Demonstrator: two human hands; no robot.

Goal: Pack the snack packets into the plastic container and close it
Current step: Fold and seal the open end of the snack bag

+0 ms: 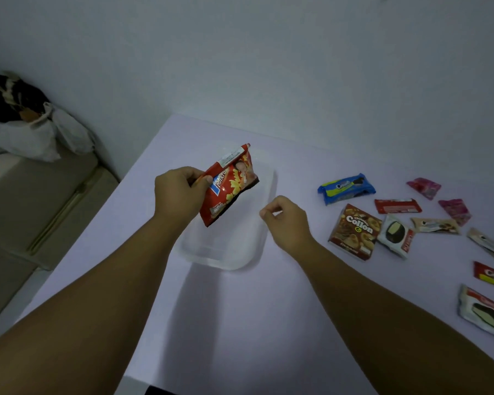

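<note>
The brown box (354, 231) on the worktop (268, 309) reads "Collon". The red packet (229, 186) held in my left hand (180, 192) shows "POTATO", partly covered. The blue packet (346, 188) carries a logo too blurred to read.

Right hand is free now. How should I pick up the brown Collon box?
Come from above with the right hand and pinch the Collon box across its left and upper edges. It lies flat on the table, and the white packet crowds its right edge.
</note>
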